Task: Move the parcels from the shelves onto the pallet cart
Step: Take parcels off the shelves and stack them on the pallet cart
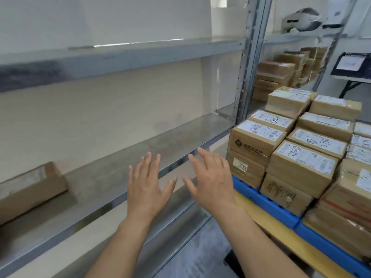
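Note:
One brown cardboard parcel (pixel 32 189) lies at the left end of the grey metal shelf (pixel 124 177), blurred. My left hand (pixel 147 187) and my right hand (pixel 210 181) hover side by side over the shelf's front edge, fingers spread, holding nothing, well to the right of that parcel. On the right stands the pallet cart, a blue pallet (pixel 269 205) stacked with several labelled cardboard parcels (pixel 301 163) in two layers.
A grey upright post (pixel 249 63) separates this shelf bay from a further one holding more boxes (pixel 281 75). An upper shelf (pixel 120 55) runs overhead. A tablet on a stand (pixel 351 64) is at far right. Grey floor (pixel 196 253) lies between shelf and cart.

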A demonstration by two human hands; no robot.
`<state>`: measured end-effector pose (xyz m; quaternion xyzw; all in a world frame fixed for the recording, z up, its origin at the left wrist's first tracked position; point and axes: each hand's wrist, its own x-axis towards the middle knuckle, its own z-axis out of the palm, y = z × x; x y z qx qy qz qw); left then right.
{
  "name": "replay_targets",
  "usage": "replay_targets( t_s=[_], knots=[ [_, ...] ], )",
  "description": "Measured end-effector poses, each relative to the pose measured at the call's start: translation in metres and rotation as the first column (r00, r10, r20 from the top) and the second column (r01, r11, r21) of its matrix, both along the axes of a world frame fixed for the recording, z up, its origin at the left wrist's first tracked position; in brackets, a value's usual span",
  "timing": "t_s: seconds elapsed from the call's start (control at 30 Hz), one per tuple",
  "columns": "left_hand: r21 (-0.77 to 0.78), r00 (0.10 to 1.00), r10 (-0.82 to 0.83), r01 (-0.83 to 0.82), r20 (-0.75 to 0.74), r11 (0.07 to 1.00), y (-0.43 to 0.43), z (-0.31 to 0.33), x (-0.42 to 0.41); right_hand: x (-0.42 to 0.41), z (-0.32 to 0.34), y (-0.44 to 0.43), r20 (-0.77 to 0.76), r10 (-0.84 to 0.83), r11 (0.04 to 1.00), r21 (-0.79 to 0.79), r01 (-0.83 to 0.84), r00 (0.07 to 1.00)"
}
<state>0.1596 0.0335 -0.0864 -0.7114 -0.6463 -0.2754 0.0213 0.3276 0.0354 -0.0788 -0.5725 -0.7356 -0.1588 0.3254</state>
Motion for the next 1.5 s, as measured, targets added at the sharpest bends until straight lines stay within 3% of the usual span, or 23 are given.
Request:
replay_targets(
  t_s=[0.23,0.53,0.87,1.13,1.5],
  knots=[
    [-0.024,0.989,0.149,-0.149,-0.017,0.989,-0.038,-0.004,-0.081,-0.085,0.001,-0.009,0.023,0.173,0.983,0.065,-0.174,0.985],
    [-0.012,0.933,0.359,-0.359,0.001,0.933,-0.117,0.000,-0.232,-0.251,0.004,-0.052,0.087,0.364,0.930,0.015,-0.367,0.927],
    [-0.046,0.820,0.572,-0.570,0.022,0.820,-0.212,-0.013,-0.398,-0.439,-0.004,-0.119,0.055,0.598,0.800,0.024,-0.600,0.799],
    [-0.044,0.745,0.666,-0.665,0.024,0.745,-0.282,-0.020,-0.488,-0.545,-0.010,-0.172,0.070,0.654,0.756,-0.024,-0.654,0.754],
    [-0.069,0.586,0.809,-0.806,0.045,0.587,-0.337,-0.033,-0.561,-0.641,-0.013,-0.203,0.141,0.775,0.631,-0.131,-0.765,0.616]
  ],
)
